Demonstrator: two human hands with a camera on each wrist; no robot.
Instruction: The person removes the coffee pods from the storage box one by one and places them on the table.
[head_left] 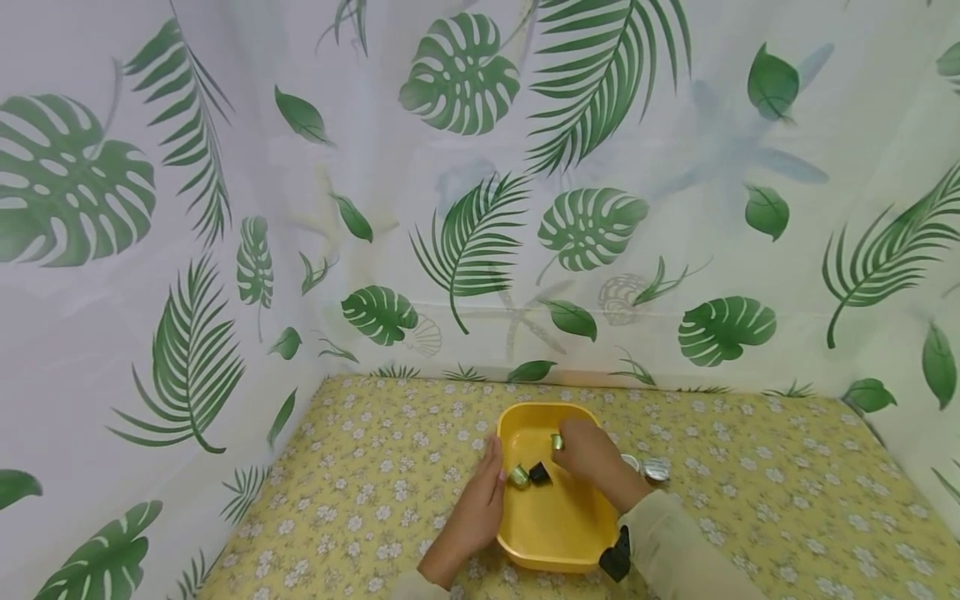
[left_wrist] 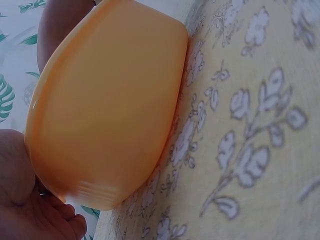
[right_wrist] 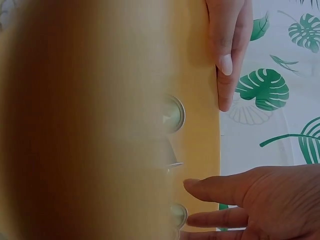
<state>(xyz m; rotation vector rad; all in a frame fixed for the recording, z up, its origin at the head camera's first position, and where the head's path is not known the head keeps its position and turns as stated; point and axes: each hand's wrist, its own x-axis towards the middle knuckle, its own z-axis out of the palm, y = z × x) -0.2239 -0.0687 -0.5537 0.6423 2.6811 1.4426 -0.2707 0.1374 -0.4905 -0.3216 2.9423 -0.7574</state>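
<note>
A yellow plastic basin point(head_left: 558, 533) stands on the flowered cloth. My left hand point(head_left: 480, 500) rests along its left rim, thumb on the edge, straight fingers against the outer wall; the left wrist view shows that wall close up. Inside the basin, my right hand point(head_left: 588, 450) reaches toward the far end, its fingertips at a green coffee capsule point(head_left: 557, 442). In the right wrist view the right thumb point(right_wrist: 192, 186) stands apart from this capsule point(right_wrist: 178, 216). Another green capsule point(head_left: 519, 477) and a black capsule point(head_left: 539, 473) lie side by side near the left wall.
Silver-lidded capsules point(head_left: 656, 469) lie on the cloth just right of the basin, partly behind my right forearm. A yellow flowered cloth point(head_left: 360, 500) covers the table. White leaf-printed curtains point(head_left: 480, 250) hang behind and at both sides.
</note>
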